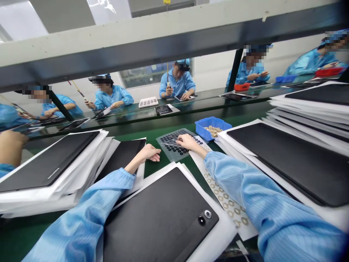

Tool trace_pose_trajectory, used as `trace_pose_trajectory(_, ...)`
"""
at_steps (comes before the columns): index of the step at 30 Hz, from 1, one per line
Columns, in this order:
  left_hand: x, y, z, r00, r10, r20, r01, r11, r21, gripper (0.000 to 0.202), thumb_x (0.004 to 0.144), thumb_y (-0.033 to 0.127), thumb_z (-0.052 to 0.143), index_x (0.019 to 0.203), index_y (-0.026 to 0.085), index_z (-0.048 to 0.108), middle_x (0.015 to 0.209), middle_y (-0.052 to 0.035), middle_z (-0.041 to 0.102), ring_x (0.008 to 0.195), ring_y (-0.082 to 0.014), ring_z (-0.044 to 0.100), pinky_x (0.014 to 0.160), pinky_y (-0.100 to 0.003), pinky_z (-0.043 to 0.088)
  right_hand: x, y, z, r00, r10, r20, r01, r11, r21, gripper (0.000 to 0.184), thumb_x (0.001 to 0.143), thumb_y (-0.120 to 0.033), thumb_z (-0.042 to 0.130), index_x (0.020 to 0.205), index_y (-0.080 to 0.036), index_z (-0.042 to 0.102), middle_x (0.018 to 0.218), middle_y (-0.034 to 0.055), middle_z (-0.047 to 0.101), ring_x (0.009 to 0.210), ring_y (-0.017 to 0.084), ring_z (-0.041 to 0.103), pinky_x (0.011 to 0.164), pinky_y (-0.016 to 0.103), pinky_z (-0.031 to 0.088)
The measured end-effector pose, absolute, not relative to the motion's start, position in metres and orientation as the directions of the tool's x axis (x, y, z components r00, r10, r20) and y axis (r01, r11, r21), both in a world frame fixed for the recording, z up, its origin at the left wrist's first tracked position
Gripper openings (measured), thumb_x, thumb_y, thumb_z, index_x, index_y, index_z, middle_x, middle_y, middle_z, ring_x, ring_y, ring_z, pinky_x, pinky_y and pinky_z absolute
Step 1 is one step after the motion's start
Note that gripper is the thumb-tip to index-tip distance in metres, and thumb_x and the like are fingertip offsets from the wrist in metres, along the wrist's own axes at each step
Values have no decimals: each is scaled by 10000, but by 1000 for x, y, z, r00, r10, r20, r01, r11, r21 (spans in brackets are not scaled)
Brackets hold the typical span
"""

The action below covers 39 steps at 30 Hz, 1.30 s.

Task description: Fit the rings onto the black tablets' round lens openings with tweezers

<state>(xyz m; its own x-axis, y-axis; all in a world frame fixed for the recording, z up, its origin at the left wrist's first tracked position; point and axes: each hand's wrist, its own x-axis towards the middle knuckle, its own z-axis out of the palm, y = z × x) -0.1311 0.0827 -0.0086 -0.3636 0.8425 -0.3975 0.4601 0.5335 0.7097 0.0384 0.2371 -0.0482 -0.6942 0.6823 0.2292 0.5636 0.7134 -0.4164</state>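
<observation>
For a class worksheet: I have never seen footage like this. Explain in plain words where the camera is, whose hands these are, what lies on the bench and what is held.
There is no machine: a person works with bare hands, and the one picture comes from a camera on that person's head, looking forward and down. So both blue sleeves enter from the bottom edge. The left hand rests on the green bench, holding nothing. The right hand pinches a thin metal tool, probably tweezers, over a clear sheet of small black dots. Nearest the camera lies a black panel on white paper. A blue tray of small pale parts stands beyond, and stacks of similar panels sit at either side. Other people in blue work across the belt.
</observation>
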Motion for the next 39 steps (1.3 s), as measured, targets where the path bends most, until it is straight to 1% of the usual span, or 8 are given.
trace_pose_trajectory(12,-124,100,-21,-361,849,-386,331,504,798,326,924,357,569,1160,132,568,1121,-91,605,940,-192,621,799,-380,544,42,248,-51,-602,746,283,469,618,-631,325,919,-354,561,1153,-131,589,1132,71,615,978,209,621,830,395,536)
trace_pose_trajectory(22,-112,108,-22,-203,898,-390,158,423,892,311,934,375,550,1127,133,580,1070,-76,622,889,-174,629,766,-359,549,42,249,-51,-555,768,320,423,592,-686,310,924,-352,555,1140,-132,588,1092,72,625,923,180,630,789,367,546)
trace_pose_trajectory(25,-110,108,-27,-223,911,-348,157,386,909,304,928,348,566,1141,132,577,1098,-83,614,921,-184,625,788,-372,546,44,240,-33,-506,770,389,419,613,-670,297,935,-370,531,1094,-127,595,1026,64,635,867,159,629,765,351,539)
trace_pose_trajectory(27,-109,108,-30,-232,916,-328,162,369,915,295,923,330,575,1142,131,577,1107,-84,612,933,-187,623,795,-375,546,45,230,-17,-519,733,441,398,663,-634,270,928,-365,533,987,-118,626,923,41,653,817,151,625,746,322,513)
trace_pose_trajectory(30,-109,107,-32,-240,920,-311,158,353,922,283,922,322,578,1130,129,581,1089,-80,616,912,-180,627,776,-362,551,41,211,-1,-654,611,445,332,761,-557,209,845,-311,622,785,-116,668,718,-6,659,737,150,620,701,267,453)
trace_pose_trajectory(32,-109,105,-33,-245,922,-301,152,343,927,273,923,319,578,1119,128,584,1067,-75,620,886,-171,629,754,-347,554,35,201,0,-745,535,398,303,803,-513,192,814,-293,658,737,-117,666,665,-18,646,703,143,618,690,264,453)
trace_pose_trajectory(36,-109,103,-32,-245,925,-291,140,331,933,274,924,321,576,1121,131,583,1071,-74,620,891,-173,629,760,-351,554,30,194,-14,-821,482,306,312,827,-467,243,897,-351,592,894,-113,639,856,20,655,767,138,627,726,315,523)
trace_pose_trajectory(39,-109,102,-32,-236,927,-290,131,326,936,290,927,337,569,1132,133,581,1089,-79,617,914,-181,627,783,-368,549,32,196,-20,-840,472,267,320,829,-459,253,910,-350,576,986,-116,635,961,39,655,838,156,636,756,333,539)
